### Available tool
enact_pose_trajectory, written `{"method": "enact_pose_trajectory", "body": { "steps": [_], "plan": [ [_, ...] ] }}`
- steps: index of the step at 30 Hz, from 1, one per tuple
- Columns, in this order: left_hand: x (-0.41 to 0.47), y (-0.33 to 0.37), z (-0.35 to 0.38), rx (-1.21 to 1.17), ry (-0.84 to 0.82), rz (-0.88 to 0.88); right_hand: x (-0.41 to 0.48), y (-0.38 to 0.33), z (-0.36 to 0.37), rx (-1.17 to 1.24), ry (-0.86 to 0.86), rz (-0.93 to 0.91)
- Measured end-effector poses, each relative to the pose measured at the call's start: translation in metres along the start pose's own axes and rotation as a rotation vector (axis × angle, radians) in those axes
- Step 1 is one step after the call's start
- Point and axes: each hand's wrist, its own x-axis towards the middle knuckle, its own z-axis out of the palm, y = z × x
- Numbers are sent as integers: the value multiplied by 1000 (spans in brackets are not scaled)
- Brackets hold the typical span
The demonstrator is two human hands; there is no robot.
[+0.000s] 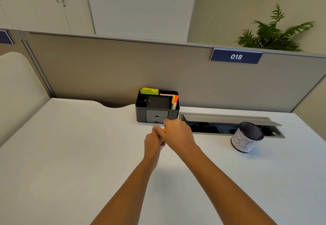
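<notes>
hands: left hand (153,141) and right hand (176,134) both grasp an orange marker (165,129), mostly hidden | place: above desk (70,154), just before organizer (155,113) | progress: two pens (174,102) stand inside; this marker not yet stored, I judge.

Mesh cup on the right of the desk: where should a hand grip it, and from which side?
Probably round the paper-wrapped wall of the mesh cup, coming from the near side: it stands on its base, round and open-topped, and the open cable tray lies right behind it, so a rear approach looks cramped.
</notes>
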Motion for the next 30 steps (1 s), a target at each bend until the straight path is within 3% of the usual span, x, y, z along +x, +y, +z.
{"method": "enact_pose_trajectory", "body": {
  "steps": [3,8,11,17,23,30],
  "plan": [
    [2,0,-5,-24,-34,6,2,4,-4,157,8,-12],
    [9,3,-15,-81,-76,20,6,21,-9,756,1,-27],
    [10,7,-17,-111,-134,20,9,28,-8,944,3,44],
    [4,12,-11,-62,-291,103,7,29,0,891,25,15],
    [6,14,-7,-38,-265,86,4,31,6,848,-14,-22],
    [6,17,-5,-159,-194,68,0,39,18,967,124,22]
  ]
}}
